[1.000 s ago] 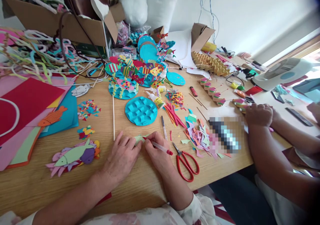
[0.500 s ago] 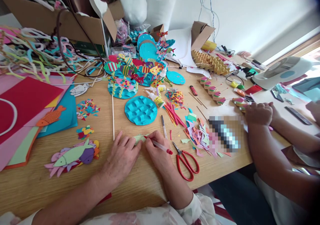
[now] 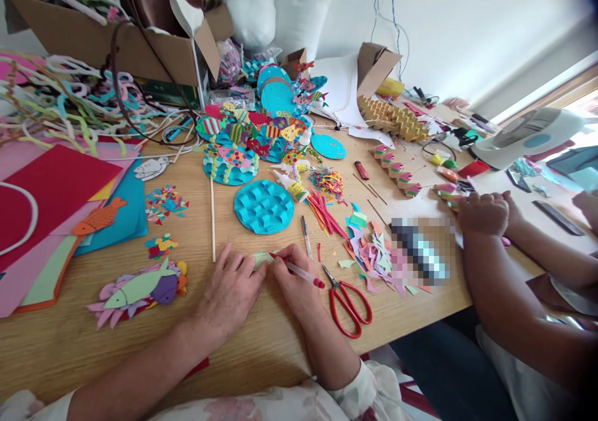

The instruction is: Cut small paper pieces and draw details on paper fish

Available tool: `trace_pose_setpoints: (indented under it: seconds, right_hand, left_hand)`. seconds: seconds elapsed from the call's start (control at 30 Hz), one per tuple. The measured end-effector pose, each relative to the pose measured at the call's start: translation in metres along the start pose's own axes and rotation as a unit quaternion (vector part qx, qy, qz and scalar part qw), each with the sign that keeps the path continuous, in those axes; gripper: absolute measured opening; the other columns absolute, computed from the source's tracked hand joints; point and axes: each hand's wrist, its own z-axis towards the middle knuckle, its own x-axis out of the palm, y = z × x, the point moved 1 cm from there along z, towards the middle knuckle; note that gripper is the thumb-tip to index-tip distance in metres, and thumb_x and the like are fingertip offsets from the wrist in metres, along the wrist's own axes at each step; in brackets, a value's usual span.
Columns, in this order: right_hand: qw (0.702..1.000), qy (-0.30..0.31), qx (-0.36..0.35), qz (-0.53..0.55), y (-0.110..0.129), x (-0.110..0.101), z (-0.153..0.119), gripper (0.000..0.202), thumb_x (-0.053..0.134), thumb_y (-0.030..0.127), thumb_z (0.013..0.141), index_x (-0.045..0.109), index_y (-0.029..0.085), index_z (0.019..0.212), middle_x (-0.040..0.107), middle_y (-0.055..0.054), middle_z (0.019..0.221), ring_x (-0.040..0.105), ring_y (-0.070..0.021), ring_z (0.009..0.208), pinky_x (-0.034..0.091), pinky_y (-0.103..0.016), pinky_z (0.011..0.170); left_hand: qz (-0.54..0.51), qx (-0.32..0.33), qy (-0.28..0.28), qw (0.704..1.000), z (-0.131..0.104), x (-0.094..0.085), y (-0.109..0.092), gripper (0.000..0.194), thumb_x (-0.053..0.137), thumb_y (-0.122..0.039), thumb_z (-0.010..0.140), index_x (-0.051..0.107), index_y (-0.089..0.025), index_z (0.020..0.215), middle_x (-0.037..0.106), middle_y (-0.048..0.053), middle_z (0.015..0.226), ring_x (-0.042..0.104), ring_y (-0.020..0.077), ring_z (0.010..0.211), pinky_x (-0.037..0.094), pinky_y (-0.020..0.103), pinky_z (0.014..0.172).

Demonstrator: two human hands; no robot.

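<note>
My right hand is closed around a red pen with a clear barrel, its tip on a small pale green paper piece. With bent fingers, my left hand holds that piece against the table, covering much of it. A white pen lies just beyond my right hand. To the right are red-handled scissors, resting partly spread. Beyond my hands sits a round blue woven paper disc, with a wooden stick left of it.
Paper fish cutouts and coloured sheets lie left. Paper scraps spread right, near a blurred patch. Glue bottles and decorated paper fish are farther back. Another person's hands rest at the right.
The view has shifted slightly, so things on the left sit a little farther right. The red pen has moved very slightly; both hands keep their hold.
</note>
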Motion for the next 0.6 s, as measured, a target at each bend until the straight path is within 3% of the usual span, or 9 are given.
trace_pose_setpoints:
  seconds: [0.6]
  right_hand:
    - [1.000, 0.028, -0.007, -0.001, 0.0021, -0.0011, -0.0007, 0.008, 0.047, 0.016, 0.069, 0.051, 0.020, 0.064, 0.050, 0.005, 0.053, 0.045, -0.0103, 0.047, 0.034, -0.021, 0.047]
  left_hand:
    - [0.002, -0.001, -0.008, 1.000, 0.0002, -0.0001, 0.0003, 0.028, 0.047, -0.019, 0.086, 0.062, -0.021, 0.110, 0.055, 0.003, 0.075, 0.051, 0.0213, 0.078, 0.035, 0.050, 0.095]
